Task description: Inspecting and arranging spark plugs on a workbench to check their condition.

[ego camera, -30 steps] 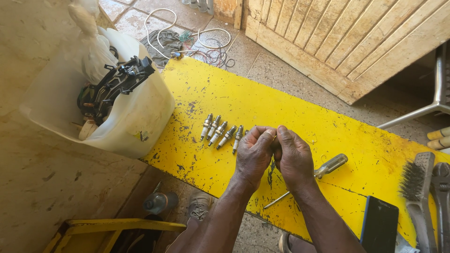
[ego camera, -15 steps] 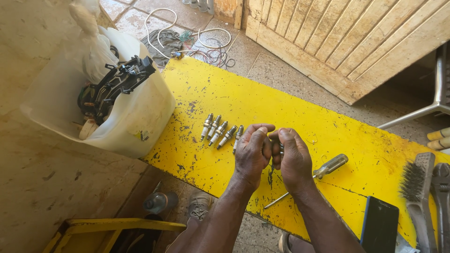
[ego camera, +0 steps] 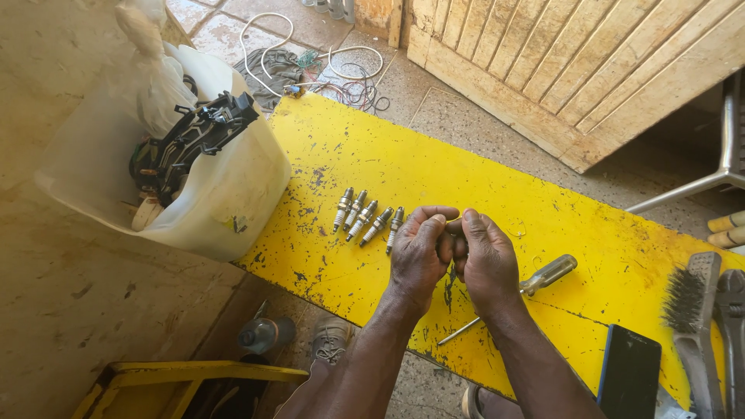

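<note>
My left hand (ego camera: pixel 417 252) and my right hand (ego camera: pixel 487 257) are pressed together over a yellow bench (ego camera: pixel 497 178), fingers curled around a small metal part (ego camera: pixel 452 226) that is mostly hidden between them. Just left of my left hand, several spark plugs (ego camera: pixel 366 218) lie in a row on the bench. A screwdriver with a clear handle (ego camera: pixel 543 275) lies on the bench under and to the right of my right wrist.
A cut white plastic container (ego camera: pixel 225 202) holding black wiring stands at the bench's left end. A wire brush (ego camera: pixel 691 310), a dark phone (ego camera: pixel 628 372) and pliers (ego camera: pixel 729 302) lie at the right. Loose cables (ego camera: pixel 326 70) lie on the floor by a wooden door (ego camera: pixel 590 70).
My hands stay clasped over the small part and shift only slightly; the fingers have worked around it. Nothing on the bench has moved.
</note>
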